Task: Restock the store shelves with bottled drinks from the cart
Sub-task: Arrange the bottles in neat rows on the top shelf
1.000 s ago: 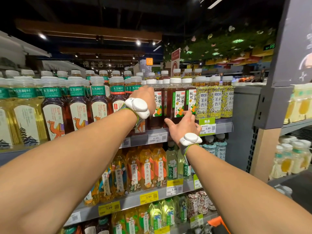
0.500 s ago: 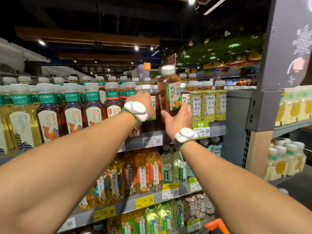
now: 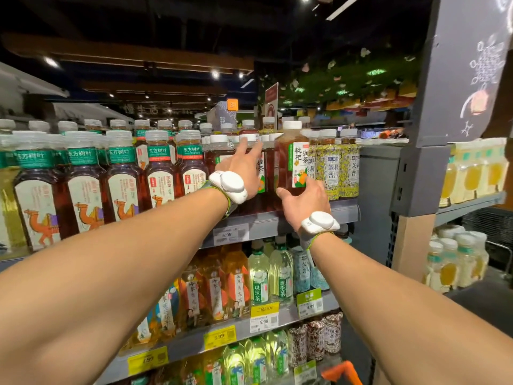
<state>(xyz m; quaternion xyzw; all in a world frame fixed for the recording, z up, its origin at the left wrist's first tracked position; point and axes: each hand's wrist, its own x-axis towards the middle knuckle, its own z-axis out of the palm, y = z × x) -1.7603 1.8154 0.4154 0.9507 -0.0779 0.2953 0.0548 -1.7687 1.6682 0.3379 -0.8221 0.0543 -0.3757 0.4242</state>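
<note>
Two hands are up high. The right hand holds the brown tea bottle low down, at the front of the top shelf. The left hand, fingers spread, touches the next bottles. Held so low, the bottle could tip and knock its neighbours off, because the shelf is packed full. Behind is a dim shop with small ceiling lamps.

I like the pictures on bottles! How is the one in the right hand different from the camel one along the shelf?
The loquat tea bottle is gripped near its base by the right hand; the camel bottle stands untouched in its row. The loquat tea bottle has a bare neck; the camel bottle wears a green neck band. Both have white caps.
</note>
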